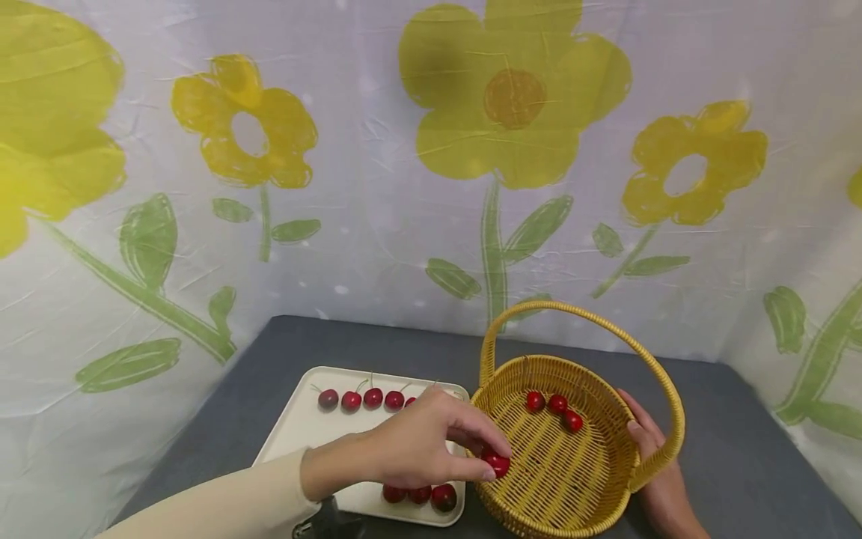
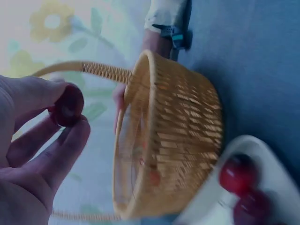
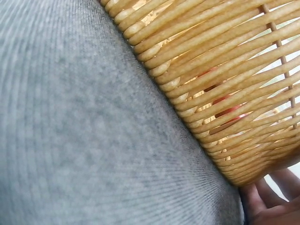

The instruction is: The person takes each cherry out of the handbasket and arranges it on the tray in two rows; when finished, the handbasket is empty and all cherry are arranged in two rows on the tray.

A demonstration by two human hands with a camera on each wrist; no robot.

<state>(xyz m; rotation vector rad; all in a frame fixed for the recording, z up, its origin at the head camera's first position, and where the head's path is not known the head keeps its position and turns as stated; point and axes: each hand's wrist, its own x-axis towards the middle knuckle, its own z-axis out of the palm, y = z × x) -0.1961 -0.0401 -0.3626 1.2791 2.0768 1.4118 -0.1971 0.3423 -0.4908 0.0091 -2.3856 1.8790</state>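
Observation:
My left hand (image 1: pixel 438 442) pinches a dark red cherry (image 1: pixel 497 463) between thumb and fingers, above the left rim of a yellow wicker basket (image 1: pixel 548 486). In the left wrist view the same cherry (image 2: pixel 69 105) is held up apart from the basket (image 2: pixel 187 112). Three cherries (image 1: pixel 557 405) lie inside, towards the back of the basket. On its right side my right hand (image 1: pixel 663 494) grips the basket, with fingertips at the rim beside the handle's foot. The right wrist view shows fingers (image 3: pixel 255 204) against the woven wall (image 3: pixel 225 93); the rest of that hand is cut off.
A cream tray (image 1: pixel 296 423) stands left of the basket, partly behind my left forearm. A row of stemmed cherries (image 1: pixel 351 402) lies along its far side, and more cherries (image 1: pixel 444 498) near its front edge. The basket's tall handle (image 1: pixel 586 308) arches overhead. A flowered curtain (image 1: pixel 377 247) hangs behind the grey table (image 1: pixel 727 442).

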